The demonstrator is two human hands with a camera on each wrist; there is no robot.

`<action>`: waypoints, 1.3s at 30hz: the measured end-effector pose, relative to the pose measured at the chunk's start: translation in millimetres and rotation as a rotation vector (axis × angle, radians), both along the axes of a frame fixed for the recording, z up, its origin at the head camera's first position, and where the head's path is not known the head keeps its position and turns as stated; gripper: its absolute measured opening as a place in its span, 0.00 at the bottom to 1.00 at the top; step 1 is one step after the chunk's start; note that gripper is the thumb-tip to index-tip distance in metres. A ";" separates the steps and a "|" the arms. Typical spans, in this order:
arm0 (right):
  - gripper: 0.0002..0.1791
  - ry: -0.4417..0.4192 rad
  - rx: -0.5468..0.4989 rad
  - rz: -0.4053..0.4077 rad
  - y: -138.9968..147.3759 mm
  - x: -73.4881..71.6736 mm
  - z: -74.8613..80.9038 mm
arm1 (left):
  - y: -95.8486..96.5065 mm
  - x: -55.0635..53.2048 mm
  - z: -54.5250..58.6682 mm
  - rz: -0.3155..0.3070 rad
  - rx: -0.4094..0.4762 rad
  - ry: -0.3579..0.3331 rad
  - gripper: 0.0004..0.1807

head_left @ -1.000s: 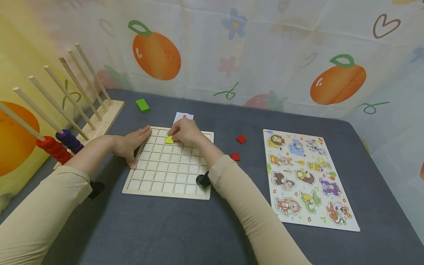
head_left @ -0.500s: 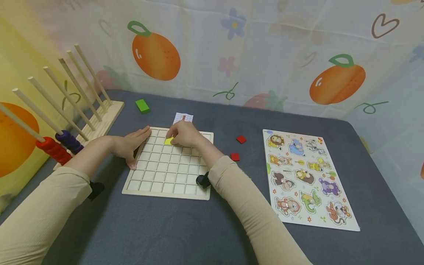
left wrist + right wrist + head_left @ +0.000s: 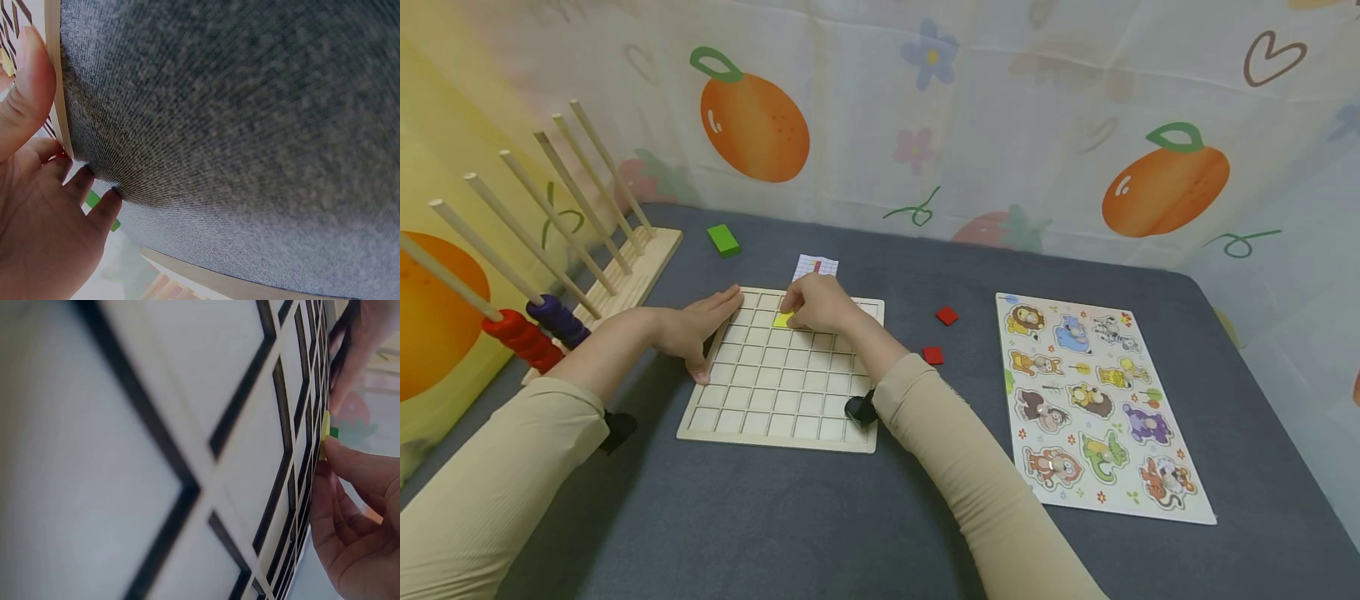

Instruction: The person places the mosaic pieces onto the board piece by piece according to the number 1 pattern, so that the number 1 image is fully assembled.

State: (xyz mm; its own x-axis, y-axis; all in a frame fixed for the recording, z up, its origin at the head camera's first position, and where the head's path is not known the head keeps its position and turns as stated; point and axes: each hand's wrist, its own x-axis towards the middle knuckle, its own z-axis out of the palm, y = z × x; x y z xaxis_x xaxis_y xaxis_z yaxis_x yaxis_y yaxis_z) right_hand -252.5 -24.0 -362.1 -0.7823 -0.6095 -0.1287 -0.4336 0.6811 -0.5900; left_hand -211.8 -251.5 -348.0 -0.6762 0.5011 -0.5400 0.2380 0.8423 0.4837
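A pale wooden grid board [image 3: 760, 377] lies flat on the dark table. Near its far edge my right hand [image 3: 820, 302] pinches a small yellow square tile [image 3: 782, 320] between thumb and fingers, low over the grid cells. In the right wrist view the yellow tile [image 3: 324, 434] shows edge-on against the board, the thumb at its side. My left hand [image 3: 692, 327] rests along the board's left edge, fingers stretched out. The left wrist view shows that thumb on the board's rim and the left hand's [image 3: 53, 219] fingertips on the cloth.
Just beyond the board lies a small printed grid card [image 3: 815, 265]. Two red tiles [image 3: 947, 316] sit right of the board, a green block [image 3: 723, 240] behind it. A peg stand [image 3: 640, 267] with red and blue rings is at left, an animal puzzle board [image 3: 1097, 408] at right.
My right hand and the yellow tile have shifted only very slightly at the same spot. The left hand has stayed still.
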 end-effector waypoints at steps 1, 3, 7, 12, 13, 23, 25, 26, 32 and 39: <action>0.12 0.004 0.005 -0.001 -0.3 0.1 0.1 | -0.1 0.1 0.0 0.000 0.000 0.000 0.76; 0.12 0.011 0.011 -0.001 -0.9 0.1 0.0 | -0.5 0.3 -0.2 0.001 0.003 0.000 0.76; 0.12 0.008 0.019 -0.003 -2.0 0.2 -0.3 | -1.1 1.0 -0.7 0.000 0.005 -0.002 0.76; 0.15 -0.017 0.010 -0.011 -2.0 -0.1 -0.4 | -1.8 1.5 -0.8 -0.001 0.000 -0.001 0.76; 0.15 -0.023 0.005 -0.014 -1.7 -0.3 -0.3 | -1.9 1.4 -0.7 -0.002 0.001 0.000 0.76; 0.14 -0.167 -0.190 -0.070 22.7 -9.2 12.7 | -0.8 1.4 1.4 -0.009 -0.001 -0.002 0.75; 0.14 -0.190 -0.219 -0.104 33.5 -13.4 17.6 | -0.3 1.7 1.7 -0.005 0.002 -0.006 0.75; 0.14 -0.199 -0.228 -0.121 39.4 -15.8 19.7 | -0.1 1.8 1.8 -0.003 0.003 -0.008 0.75; 0.16 -0.189 -0.232 -0.206 77.3 -29.7 30.9 | 0.7 2.1 1.2 0.003 -0.006 0.003 0.75; 0.18 -0.195 -0.237 -0.240 119.9 -38.3 39.6 | 1.2 2.4 1.9 -0.002 -0.009 0.013 0.75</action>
